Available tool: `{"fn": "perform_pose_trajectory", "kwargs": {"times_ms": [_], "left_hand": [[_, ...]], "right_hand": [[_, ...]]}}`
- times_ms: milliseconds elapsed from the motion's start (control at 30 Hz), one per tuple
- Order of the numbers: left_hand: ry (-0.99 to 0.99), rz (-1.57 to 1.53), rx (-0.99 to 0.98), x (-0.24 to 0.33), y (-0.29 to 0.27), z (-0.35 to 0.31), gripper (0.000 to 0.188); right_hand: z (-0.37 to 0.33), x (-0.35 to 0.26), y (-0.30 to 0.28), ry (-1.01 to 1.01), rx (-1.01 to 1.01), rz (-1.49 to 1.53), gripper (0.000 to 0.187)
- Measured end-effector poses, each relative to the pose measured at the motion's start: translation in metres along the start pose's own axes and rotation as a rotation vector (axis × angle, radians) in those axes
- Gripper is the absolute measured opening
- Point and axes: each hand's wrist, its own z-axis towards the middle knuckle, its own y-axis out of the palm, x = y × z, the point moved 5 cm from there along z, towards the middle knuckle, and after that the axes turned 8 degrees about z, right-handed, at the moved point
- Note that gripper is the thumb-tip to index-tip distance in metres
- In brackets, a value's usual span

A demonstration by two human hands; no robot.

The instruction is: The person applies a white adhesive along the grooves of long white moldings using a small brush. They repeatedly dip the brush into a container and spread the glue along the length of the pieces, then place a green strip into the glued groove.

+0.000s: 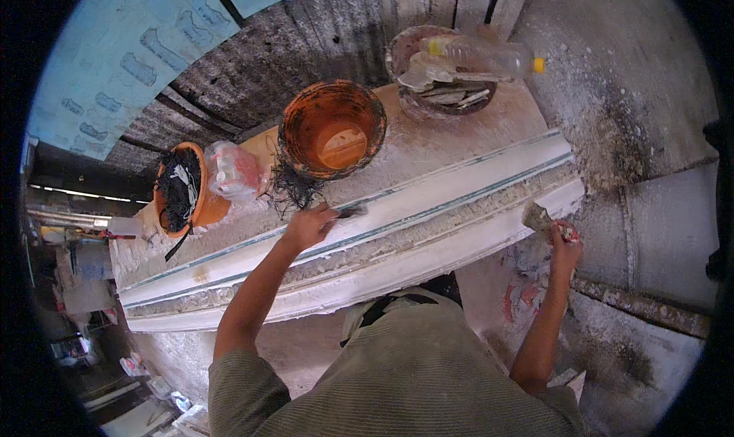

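A long white plaster moulding [428,207] lies across a dusty workbench, with grooves running along its length. My left hand [307,227] rests on the moulding and is shut on a small dark scraper blade [352,211] pressed flat against the white strip. My right hand [564,246] is off the moulding's right end, shut on a red-handled trowel [540,217] whose blade carries grey plaster. A tuft of dark fibres [294,191] lies just beyond my left hand.
An orange bucket [333,128] with plaster stands behind the moulding. A second orange bucket [182,188] holds dark fibres, with a plastic bag [233,169] beside it. A bowl of tools [443,85] with a clear bottle [482,55] sits at the far right.
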Motion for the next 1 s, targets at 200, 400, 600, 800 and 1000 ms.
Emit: {"fn": "perform_pose_trajectory", "kwargs": {"times_ms": [200, 400, 600, 800, 1000], "left_hand": [[0.111, 0.018, 0.068, 0.027, 0.020, 0.045, 0.021], [0.032, -0.081, 0.071, 0.104, 0.032, 0.156, 0.013], [0.031, -0.121, 0.070, 0.075, 0.012, 0.117, 0.012], [0.048, -0.057, 0.032, 0.122, 0.043, 0.188, 0.014], [-0.037, -0.130, 0.017, 0.172, 0.060, 0.254, 0.018]], "right_hand": [[0.017, -0.006, 0.004, 0.059, 0.007, -0.059, 0.023], [0.019, -0.035, 0.023, 0.098, 0.045, -0.211, 0.023], [0.024, -0.058, 0.037, 0.070, -0.103, 0.040, 0.021], [0.030, -0.043, 0.025, 0.188, -0.037, 0.009, 0.020], [0.044, -0.042, 0.022, 0.140, -0.087, -0.040, 0.019]]}}
